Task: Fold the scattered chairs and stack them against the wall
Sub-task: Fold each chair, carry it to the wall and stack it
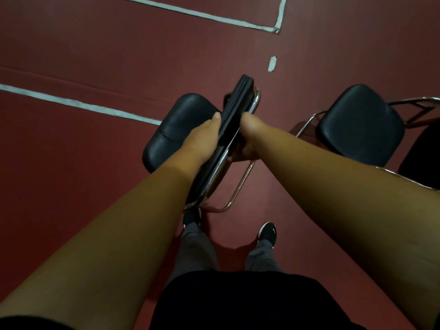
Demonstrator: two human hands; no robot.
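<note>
A black padded folding chair with a chrome frame stands in front of me at mid-frame. Its backrest (238, 103) is seen edge-on, and its seat (176, 129) tilts out to the left. My left hand (202, 136) grips the backrest from the left, thumb along its edge. My right hand (247, 136) grips the chrome frame and backrest from the right; its fingers are hidden behind the frame. The chair's chrome base bar (235, 186) sits low near my feet. A second chair (359, 125), unfolded, stands to the right.
The floor (95, 55) is dark red with pale tape lines (78, 104) at the left and top. A short tape scrap (272, 63) lies beyond the chair. My shoes (267, 234) stand just behind the chair's base. No wall is in view.
</note>
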